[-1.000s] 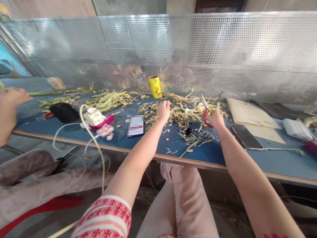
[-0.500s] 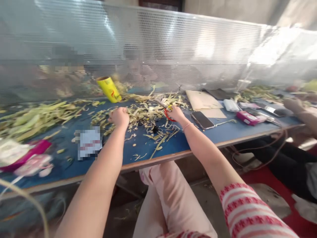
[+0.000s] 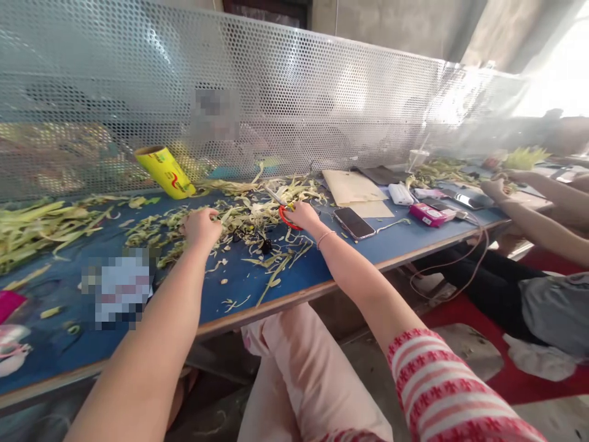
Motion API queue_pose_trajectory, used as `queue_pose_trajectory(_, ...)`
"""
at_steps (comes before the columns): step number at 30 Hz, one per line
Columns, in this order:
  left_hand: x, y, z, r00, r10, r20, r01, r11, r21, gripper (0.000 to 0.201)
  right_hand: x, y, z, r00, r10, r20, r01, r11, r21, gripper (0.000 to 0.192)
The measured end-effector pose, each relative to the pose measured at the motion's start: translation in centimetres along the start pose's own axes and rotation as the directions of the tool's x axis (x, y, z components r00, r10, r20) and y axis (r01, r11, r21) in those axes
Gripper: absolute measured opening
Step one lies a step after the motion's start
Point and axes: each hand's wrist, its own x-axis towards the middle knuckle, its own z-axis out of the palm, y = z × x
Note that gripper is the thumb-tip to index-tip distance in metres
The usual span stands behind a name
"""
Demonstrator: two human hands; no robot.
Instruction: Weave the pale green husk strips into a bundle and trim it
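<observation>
My right hand (image 3: pixel 304 218) is closed on a pair of scissors (image 3: pixel 282 218) with red handles. The blades point up and left over a heap of pale dried leaf scraps (image 3: pixel 257 212). At the left side of the heap is my left hand (image 3: pixel 201 230), its fingers curled in among the scraps. What it pinches, if anything, is hidden behind the hand. Small black bits (image 3: pixel 267 246) and thin trimmed strips (image 3: pixel 283 267) lie on the blue tabletop (image 3: pixel 248 288) between my arms.
A yellow tube (image 3: pixel 165 173) leans by the perforated metal screen (image 3: pixel 285 92). Long leaves (image 3: pixel 41 227) lie at left. To the right are a phone (image 3: pixel 354 222), brown paper (image 3: pixel 354 187) and a pink box (image 3: pixel 431 215). Another person's arms (image 3: pixel 529 215) rest farther right.
The view has swung to the right, so the table items appear farther left. Both hands stay at the scrap heap, and the scissors are still in my right hand.
</observation>
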Motion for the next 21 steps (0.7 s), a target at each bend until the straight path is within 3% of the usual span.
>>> queue_pose_trajectory(4,0.0,1.3,-0.7,0.972,0.128,-0.197,-0.131,0.991,-0.001,0.031,0.2,0.2,0.4,0.994,-0.108,-0.021,0.107,0.993,-0.04,0.042)
queue_pose_trajectory(6,0.0,1.6,-0.8,0.966,0.19,-0.176,-0.191,0.982,0.007,0.032,0.4,0.4,0.8,0.987,-0.155,-0.037,0.152,0.986,-0.065,0.039)
queue_pose_trajectory(10,-0.2,1.5,0.1,0.962,0.268,0.054,-0.271,0.961,0.055,0.043,0.8,0.7,1.4,0.983,-0.176,-0.053,0.172,0.982,-0.083,0.037)
queue_pose_trajectory(14,-0.3,1.3,1.3,0.921,0.228,0.315,-0.29,0.943,0.165,0.055,0.9,0.8,1.2,0.98,-0.129,-0.149,0.121,0.991,-0.06,0.04)
queue_pose_trajectory(18,-0.2,1.3,1.5,0.901,0.193,0.388,-0.301,0.923,0.24,0.044,0.9,1.0,0.2,0.951,-0.028,-0.309,0.04,0.999,0.032,0.035)
queue_pose_trajectory(21,0.0,1.1,1.5,0.905,0.189,0.381,-0.306,0.912,0.273,0.041,0.9,1.2,-0.7,0.945,0.06,-0.32,-0.015,0.99,0.143,0.034)
